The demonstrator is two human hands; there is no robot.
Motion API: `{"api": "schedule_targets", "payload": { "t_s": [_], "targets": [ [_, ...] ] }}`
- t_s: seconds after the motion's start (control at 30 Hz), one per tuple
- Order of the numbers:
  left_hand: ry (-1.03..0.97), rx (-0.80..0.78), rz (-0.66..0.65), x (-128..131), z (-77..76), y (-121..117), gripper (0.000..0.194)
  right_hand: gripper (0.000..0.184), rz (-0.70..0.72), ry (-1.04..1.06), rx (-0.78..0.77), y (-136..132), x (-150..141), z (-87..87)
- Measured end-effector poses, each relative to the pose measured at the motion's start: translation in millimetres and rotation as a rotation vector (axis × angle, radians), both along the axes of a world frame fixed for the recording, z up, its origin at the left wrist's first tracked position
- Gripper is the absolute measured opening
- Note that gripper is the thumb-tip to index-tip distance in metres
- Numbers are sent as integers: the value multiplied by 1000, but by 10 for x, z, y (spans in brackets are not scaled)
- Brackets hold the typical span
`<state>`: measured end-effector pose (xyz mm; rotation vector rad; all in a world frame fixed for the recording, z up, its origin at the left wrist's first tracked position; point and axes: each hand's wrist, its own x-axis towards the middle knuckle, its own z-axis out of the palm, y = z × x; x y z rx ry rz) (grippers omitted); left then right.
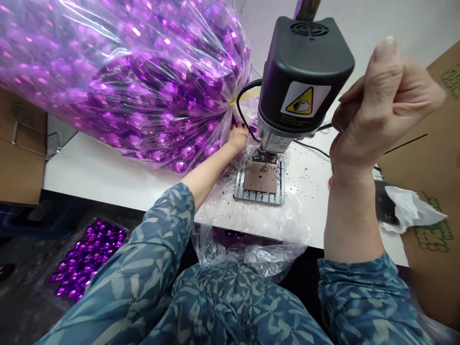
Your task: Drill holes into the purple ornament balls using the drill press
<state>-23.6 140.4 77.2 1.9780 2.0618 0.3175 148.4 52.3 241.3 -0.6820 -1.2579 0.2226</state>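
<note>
A small bench drill press (304, 76) with a black motor housing stands on a white table (100, 172). Its grey slotted base (259, 195) carries a brown plate with drill dust on it. My right hand (377, 105) is raised beside the machine, fingers closed round its thin metal lever. My left hand (237, 138) reaches forward to the machine's left and presses against the tied neck of a big clear plastic bag (118, 72) full of shiny purple pieces. Its fingers are hidden behind the bag and the black cable.
Cardboard boxes stand at the right (436, 191) and far left (19, 143). A white crumpled plastic scrap (409, 211) lies at the right. A tray of purple pieces (86, 256) sits on the floor at lower left. Loose clear plastic film (251, 249) hangs over the table's near edge.
</note>
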Motion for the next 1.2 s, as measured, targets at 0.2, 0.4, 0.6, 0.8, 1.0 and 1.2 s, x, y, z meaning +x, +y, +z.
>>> {"api": "schedule_targets", "payload": {
  "t_s": [0.2, 0.4, 0.6, 0.8, 1.0, 1.2],
  "targets": [
    [-84, 111, -105, -180, 130, -788, 47, 61, 93, 66, 47, 25, -7, 4],
    [-866, 301, -10, -482, 174, -1479, 42, 70, 67, 88, 22, 57, -38, 5],
    [-1533, -27, 157, -493, 198, -1645, 41, 72, 99, 115, 39, 95, -36, 0],
    [-1680, -234, 166, -482, 158, -1686, 55, 72, 85, 79, 29, 113, -26, 2],
    [-1780, -265, 217, -457, 134, -1763, 37, 75, 63, 85, 14, 139, -36, -8],
    [-1806, -347, 242, -469, 97, -1790, 29, 74, 38, 52, 25, 156, -17, -21]
  ]
}}
